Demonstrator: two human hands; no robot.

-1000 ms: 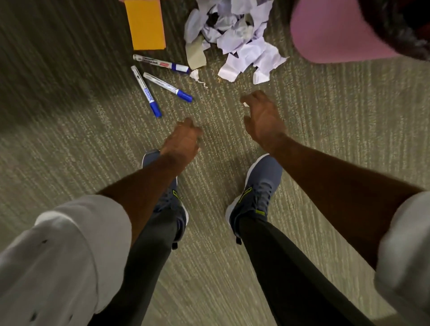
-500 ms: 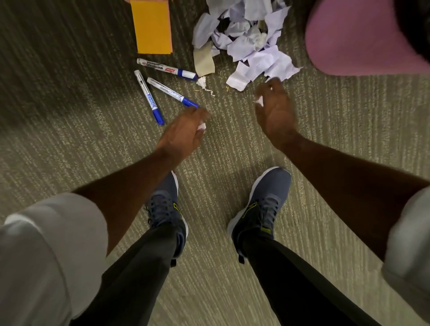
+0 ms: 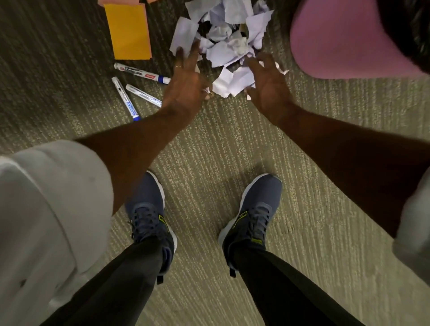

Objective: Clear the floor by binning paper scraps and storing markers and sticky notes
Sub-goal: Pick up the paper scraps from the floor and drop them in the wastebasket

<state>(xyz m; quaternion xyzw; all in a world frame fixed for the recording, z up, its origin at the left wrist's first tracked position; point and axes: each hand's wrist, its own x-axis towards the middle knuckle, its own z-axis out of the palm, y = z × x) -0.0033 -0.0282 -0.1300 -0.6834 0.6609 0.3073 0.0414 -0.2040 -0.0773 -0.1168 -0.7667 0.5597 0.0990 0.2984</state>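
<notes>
A ribbed olive carpet (image 3: 209, 149) fills the view, and the paper pile is the landmark here. A large pink rounded thing (image 3: 344, 39), cut off by the frame, sits to the right of the pile. Two grey-blue shoes (image 3: 252, 209) stand on the carpet well below the pile, with dark trousers above them. The pile of torn white paper scraps (image 3: 223, 44) lies at the top centre of the carpet. An orange pad of sticky notes (image 3: 129, 32) lies flat to the left of the pile, with a pink sheet (image 3: 116, 1) showing under its top edge.

The left hand (image 3: 186, 86) reaches over the pile's lower left edge, fingers spread wide and pointing up into the scraps, a ring on one finger; a small crumpled bit shows by its thumb, but whether it grips that I cannot tell. The right hand (image 3: 267, 86) is over the pile's lower right edge, fingers splayed and curled, lying on the scraps with no clear hold.

Three blue-capped markers (image 3: 142, 74) lie on the carpet left of and below the pile, just beside the left hand.
</notes>
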